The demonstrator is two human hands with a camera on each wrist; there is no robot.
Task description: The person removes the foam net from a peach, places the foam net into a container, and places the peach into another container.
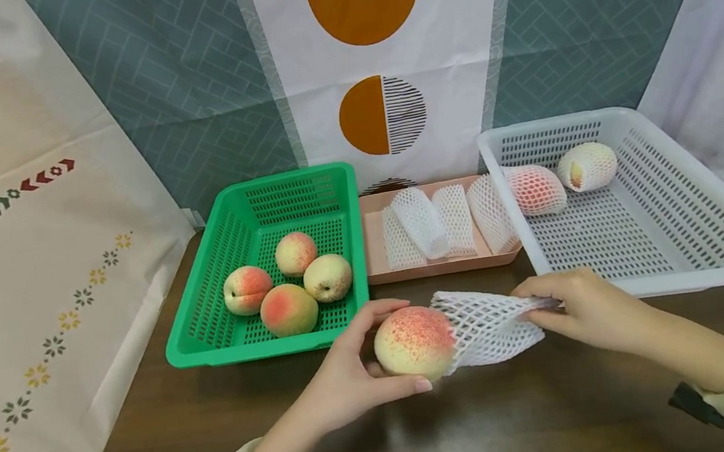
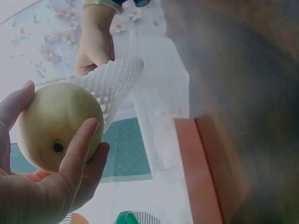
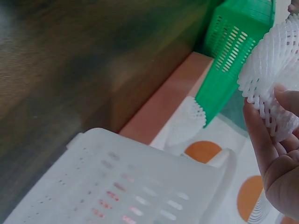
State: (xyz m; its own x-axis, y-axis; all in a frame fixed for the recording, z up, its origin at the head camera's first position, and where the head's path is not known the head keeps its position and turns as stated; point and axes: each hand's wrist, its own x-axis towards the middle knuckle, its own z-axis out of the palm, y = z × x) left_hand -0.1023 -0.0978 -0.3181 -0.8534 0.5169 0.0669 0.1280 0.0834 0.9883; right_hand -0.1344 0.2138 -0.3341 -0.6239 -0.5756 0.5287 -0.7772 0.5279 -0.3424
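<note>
In the head view my left hand (image 1: 353, 372) grips a peach (image 1: 413, 342) above the front of the table, thumb below and fingers behind it. The left wrist view shows the peach's pale side with a dark spot, fingers curled round it. A white foam net sleeve (image 1: 487, 326) touches the peach's right end, its mouth slightly over that end. My right hand (image 1: 574, 304) pinches the sleeve's far end between thumb and fingers. In the right wrist view the netting (image 3: 271, 70) bunches in the right hand's fingers, and the peach is hidden there.
A green basket (image 1: 213, 355) with several peaches (image 1: 289, 309) stands at left. Behind the hands, a pink tray (image 1: 438, 269) holds several foam sleeves (image 1: 420, 222). At right, a white basket (image 1: 703, 278) holds two net-covered peaches (image 1: 587, 166). Patterned cloth (image 1: 174, 75) hangs behind.
</note>
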